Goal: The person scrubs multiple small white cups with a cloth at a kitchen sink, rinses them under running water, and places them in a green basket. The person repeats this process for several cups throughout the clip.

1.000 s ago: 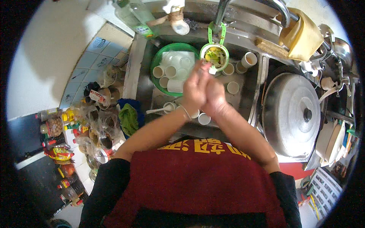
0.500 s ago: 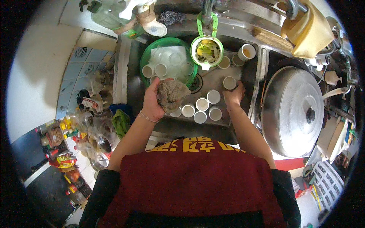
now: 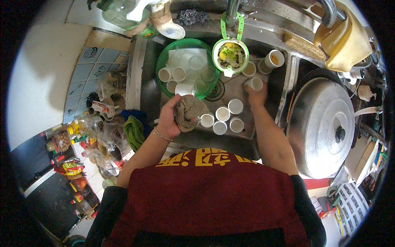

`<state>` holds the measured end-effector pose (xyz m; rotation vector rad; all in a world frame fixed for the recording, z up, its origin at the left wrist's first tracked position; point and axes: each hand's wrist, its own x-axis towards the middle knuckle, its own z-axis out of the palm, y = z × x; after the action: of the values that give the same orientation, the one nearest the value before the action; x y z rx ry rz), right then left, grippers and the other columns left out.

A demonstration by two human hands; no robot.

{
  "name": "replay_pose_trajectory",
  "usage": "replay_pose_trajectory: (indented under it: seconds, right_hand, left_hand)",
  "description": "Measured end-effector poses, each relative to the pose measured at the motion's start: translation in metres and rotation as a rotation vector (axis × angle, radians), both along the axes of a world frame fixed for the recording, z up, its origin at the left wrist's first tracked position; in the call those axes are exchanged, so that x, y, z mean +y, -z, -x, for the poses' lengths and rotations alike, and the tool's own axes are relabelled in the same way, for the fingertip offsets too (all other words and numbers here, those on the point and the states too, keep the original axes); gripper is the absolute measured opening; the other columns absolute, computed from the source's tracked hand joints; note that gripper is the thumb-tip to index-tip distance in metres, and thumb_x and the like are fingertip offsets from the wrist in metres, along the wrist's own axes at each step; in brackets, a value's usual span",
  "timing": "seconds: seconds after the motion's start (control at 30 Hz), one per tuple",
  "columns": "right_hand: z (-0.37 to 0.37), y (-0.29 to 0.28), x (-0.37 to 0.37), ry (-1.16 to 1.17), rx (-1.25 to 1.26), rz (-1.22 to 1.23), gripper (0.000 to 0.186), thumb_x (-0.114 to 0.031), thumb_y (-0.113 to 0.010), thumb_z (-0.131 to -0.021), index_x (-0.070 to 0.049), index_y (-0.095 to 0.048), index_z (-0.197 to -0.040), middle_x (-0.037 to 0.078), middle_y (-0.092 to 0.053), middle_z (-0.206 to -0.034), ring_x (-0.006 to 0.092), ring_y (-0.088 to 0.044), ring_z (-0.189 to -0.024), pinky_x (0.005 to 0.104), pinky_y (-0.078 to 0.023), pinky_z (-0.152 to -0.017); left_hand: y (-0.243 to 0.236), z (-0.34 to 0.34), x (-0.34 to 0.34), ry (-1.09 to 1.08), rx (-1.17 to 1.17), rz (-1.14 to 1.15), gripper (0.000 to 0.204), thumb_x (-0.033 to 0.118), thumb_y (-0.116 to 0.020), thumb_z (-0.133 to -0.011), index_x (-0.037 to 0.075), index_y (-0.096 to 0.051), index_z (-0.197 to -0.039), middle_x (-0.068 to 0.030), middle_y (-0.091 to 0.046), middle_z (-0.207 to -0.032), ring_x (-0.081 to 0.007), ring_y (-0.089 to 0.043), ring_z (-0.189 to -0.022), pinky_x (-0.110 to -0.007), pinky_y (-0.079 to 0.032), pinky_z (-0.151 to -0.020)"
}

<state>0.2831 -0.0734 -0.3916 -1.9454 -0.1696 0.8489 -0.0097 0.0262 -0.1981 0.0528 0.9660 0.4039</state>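
Note:
My left hand (image 3: 170, 117) grips a grey-brown cloth (image 3: 191, 111) at the lower left part of the sink (image 3: 152, 53). On the right, my right hand (image 3: 257, 92) holds a white cup (image 3: 255, 83) above the sink floor. Several more white cups (image 3: 235, 106) stand bunched beside the cloth. Further back, a green round tub (image 3: 168, 54) holds several cups and glasses. Behind the drain hangs a green-rimmed strainer (image 3: 230, 54) with food scraps in it, with other cups to its right, one with orange contents (image 3: 274, 59).
A large metal lidded pan (image 3: 321, 127) fills the right side. A yellow cloth (image 3: 341, 45) hangs by the faucet (image 3: 233, 12). A bottle (image 3: 123, 16) and a scouring pad (image 3: 191, 17) sit on the back ledge. Bottles and bags (image 3: 103, 140) crowd the left counter, beside green rags (image 3: 134, 131).
My hands were together near the strainer; they have separated, left with the cloth, right reaching a cup. Since half a second ago, my right hand has raised that cup slightly toward the back.

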Motion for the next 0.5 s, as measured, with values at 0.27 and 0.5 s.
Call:
replay_pose_trajectory:
  seconds: [0.27,0.5]
  right_hand:
    - [0.031,-0.082,-0.009,-0.085,-0.199,-0.154,0.072,-0.013,-0.085,-0.068,-0.004,-0.049,-0.129,0.009,-0.063,-0.109,0.0214,-0.063,-0.096,0.0336,-0.052,-0.085]
    - [0.061,-0.247,-0.009,-0.459,-0.372,-0.442,0.064,-0.005,-0.085,-0.064,-0.005,-0.054,-0.120,0.007,-0.066,-0.108,0.0164,-0.064,-0.097,0.0316,-0.051,-0.088]
  left_hand:
    - [-0.014,0.002,-0.010,0.037,-0.206,-0.024,0.043,0.032,-0.043,-0.098,0.006,-0.055,-0.130,-0.0122,-0.063,-0.123,-0.0274,-0.063,-0.109,-0.041,-0.056,-0.080]
    - [-0.070,0.020,-0.017,0.058,-0.024,-0.399,0.048,0.006,-0.045,-0.092,0.005,-0.047,-0.141,-0.0112,-0.057,-0.131,-0.0217,-0.060,-0.113,-0.036,-0.052,-0.091]
